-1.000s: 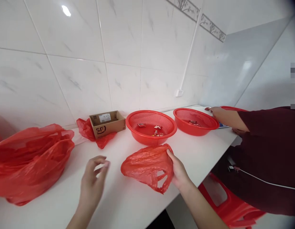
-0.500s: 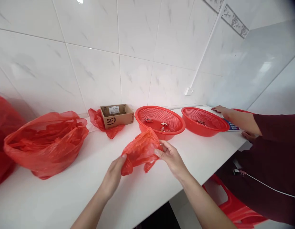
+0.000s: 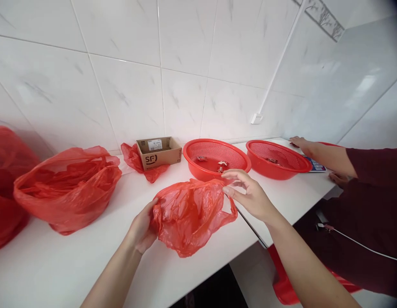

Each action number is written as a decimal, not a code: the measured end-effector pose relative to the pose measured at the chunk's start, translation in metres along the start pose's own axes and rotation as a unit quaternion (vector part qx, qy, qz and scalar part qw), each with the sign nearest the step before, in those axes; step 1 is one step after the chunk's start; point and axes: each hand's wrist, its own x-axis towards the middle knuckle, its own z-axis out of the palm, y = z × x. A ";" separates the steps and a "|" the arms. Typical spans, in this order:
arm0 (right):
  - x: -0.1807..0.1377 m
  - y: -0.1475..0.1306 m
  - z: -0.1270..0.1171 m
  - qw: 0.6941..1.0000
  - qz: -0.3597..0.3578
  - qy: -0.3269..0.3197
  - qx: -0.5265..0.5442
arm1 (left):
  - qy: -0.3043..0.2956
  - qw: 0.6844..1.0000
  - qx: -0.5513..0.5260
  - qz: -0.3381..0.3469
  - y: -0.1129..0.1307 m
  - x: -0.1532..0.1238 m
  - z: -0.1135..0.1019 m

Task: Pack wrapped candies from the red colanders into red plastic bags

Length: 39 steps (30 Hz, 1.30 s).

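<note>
A thin red plastic bag [image 3: 188,218] is spread between my two hands above the white table. My left hand [image 3: 143,226] grips the bag's left side, thumb on top and fingers underneath. At the upper right edge, beside a handle loop, my right hand [image 3: 252,196] holds the bag loosely between thumb and curled fingers. Just beyond the bag stands a red mesh basket [image 3: 214,145] with a few small wrapped pieces [image 3: 222,164] inside. A second red basket [image 3: 278,171] is to its right, also with small packets [image 3: 273,161] in it.
On the left, a large red bag [image 3: 70,209] stands full of crumpled red bags. An open cardboard box [image 3: 162,159] sits by the wall on another red bag [image 3: 156,173]. At right, a co-worker's arm [image 3: 326,156] reaches over the table. A red stool [image 3: 285,286] is below.
The bag has been spread wider and hangs lower. My right hand has moved right and up, my left hand slightly left. The view has shifted a little.
</note>
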 end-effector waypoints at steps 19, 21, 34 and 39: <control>0.048 0.037 -0.027 0.947 0.129 -0.216 -0.201 | -0.014 0.995 0.071 0.073 0.038 -0.022 -0.016; 0.061 0.053 -0.027 0.915 0.147 -0.255 -0.277 | -0.051 0.997 0.047 0.043 0.037 -0.029 -0.013; 0.072 0.087 -0.005 0.826 0.133 -0.392 -0.383 | -0.138 0.989 0.043 0.033 0.027 -0.031 -0.010; 0.074 0.094 -0.012 0.815 0.148 -0.384 -0.408 | -0.128 0.990 0.046 0.029 0.025 -0.034 -0.004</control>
